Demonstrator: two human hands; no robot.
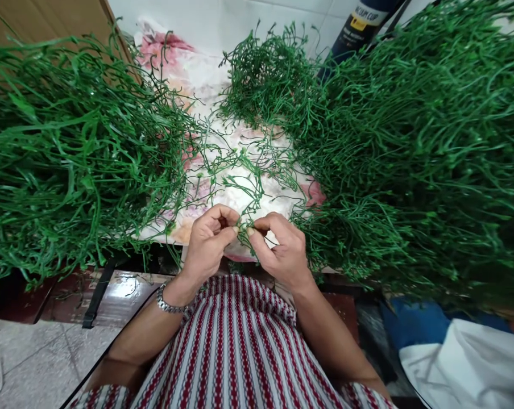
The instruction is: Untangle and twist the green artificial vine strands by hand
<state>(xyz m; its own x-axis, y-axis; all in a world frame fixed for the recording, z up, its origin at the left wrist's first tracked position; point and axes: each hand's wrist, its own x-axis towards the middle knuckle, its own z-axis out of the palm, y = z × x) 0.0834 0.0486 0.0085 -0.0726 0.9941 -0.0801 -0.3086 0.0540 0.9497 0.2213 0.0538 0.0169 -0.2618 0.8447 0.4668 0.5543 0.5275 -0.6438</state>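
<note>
My left hand point(212, 241) and my right hand point(282, 247) meet near the front edge of the table, each with thumb and forefinger pinched on a thin green plastic stem point(245, 225). Its small branching tips show between my fingers; where one piece joins another I cannot make out. Just beyond my fingertips, loose green stems point(246, 184) lie on the flowered cloth point(235, 199). A metal-band watch sits on my left wrist.
A big heap of green plastic stems point(82, 153) fills the left side, and a larger heap point(431, 153) the right. A smaller clump point(274, 74) lies at the back, beside a dark cylindrical container point(357, 28). A cardboard box point(69, 23) stands at the back left; white cloth point(470, 363) hangs low at right.
</note>
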